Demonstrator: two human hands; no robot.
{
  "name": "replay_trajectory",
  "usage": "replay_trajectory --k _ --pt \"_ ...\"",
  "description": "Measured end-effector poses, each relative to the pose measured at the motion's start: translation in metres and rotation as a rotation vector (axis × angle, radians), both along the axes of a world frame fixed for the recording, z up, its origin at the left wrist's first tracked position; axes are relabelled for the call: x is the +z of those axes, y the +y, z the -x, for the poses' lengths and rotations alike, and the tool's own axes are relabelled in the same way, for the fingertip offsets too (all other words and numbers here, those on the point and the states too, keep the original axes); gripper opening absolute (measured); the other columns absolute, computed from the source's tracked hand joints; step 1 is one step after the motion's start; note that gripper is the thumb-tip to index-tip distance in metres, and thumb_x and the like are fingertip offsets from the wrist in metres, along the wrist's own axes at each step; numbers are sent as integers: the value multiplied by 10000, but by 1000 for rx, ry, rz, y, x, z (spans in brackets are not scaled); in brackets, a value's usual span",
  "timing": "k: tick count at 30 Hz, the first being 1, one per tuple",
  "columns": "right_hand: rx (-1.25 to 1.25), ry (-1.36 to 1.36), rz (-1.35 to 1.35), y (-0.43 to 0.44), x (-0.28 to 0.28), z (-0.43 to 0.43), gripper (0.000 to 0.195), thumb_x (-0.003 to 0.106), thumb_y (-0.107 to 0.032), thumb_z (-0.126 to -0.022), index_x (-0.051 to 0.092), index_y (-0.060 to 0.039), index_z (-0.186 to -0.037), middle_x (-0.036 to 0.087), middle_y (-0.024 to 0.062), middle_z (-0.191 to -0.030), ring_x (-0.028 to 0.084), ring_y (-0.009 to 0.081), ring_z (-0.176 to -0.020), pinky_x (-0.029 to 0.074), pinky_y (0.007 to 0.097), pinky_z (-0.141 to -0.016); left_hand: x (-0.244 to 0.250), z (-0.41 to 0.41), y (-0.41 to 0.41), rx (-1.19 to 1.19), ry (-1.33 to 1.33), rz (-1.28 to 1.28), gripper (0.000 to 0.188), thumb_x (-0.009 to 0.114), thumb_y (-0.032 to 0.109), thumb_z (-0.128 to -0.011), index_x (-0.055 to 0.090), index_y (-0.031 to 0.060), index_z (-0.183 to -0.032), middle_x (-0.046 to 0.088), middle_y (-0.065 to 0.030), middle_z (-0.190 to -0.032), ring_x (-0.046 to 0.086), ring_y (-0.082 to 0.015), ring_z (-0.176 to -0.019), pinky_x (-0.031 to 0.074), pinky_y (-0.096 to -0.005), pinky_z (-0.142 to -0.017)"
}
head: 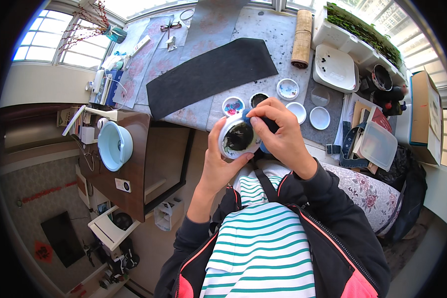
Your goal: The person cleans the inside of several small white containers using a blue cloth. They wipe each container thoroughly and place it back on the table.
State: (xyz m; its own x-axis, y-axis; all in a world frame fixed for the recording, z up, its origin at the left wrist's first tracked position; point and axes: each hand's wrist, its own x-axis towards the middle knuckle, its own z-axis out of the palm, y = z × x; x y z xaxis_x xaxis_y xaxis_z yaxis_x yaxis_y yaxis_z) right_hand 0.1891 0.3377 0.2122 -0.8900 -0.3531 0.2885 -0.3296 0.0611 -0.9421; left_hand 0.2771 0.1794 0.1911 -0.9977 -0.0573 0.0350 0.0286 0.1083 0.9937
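My left hand (221, 160) holds a round white dish (226, 149) tilted above my lap, its inside stained with black. In my right hand (279, 130) is a dark blue cloth (247, 116), pinched against the upper rim of the dish. Just beyond the hands, near the table edge, stand a small dish with blue and pink paint (232, 107), a dish with black contents (257, 99), a paint-spotted white dish (288, 89) and plain white dishes (319, 118). A long dark sheet (212, 76) lies behind them on the table.
A rolled bamboo mat (302, 37) lies at the back, beside a white plastic tub (334, 69) and a planter with green plants (361, 31). Books, a denim belt (348, 149) and bottles (395, 108) are at the right. A light blue basin (114, 146) sits on the brown table at left.
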Motion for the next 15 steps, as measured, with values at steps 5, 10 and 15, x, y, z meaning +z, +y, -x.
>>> replay_trajectory --k 5,10,15 --pt "114 -48 106 0 -12 9 150 592 -76 -872 617 11 -992 588 39 -924 554 114 -837 435 226 -752 12 9 -8 -55 -125 -261 1051 782 -55 -636 145 82 -1459 476 -128 -1262 510 -208 -1162 444 -342 -973" --pt "166 -597 342 5 -12 4 173 591 -121 -902 605 -2 -1027 611 18 -925 547 62 -834 447 202 -753 17 13 -18 -47 -177 -405 1113 834 142 -660 81 72 -1477 501 -130 -1262 526 -193 -1154 445 -319 -967" --pt "-24 -769 637 -19 -20 -13 179 578 -139 -924 604 -12 -1047 615 10 -914 544 38 -822 446 186 -722 4 14 18 289 13 -728 711 448 550 -905 253 116 -1433 448 -49 -1340 473 -180 -1212 409 -357 -1008"
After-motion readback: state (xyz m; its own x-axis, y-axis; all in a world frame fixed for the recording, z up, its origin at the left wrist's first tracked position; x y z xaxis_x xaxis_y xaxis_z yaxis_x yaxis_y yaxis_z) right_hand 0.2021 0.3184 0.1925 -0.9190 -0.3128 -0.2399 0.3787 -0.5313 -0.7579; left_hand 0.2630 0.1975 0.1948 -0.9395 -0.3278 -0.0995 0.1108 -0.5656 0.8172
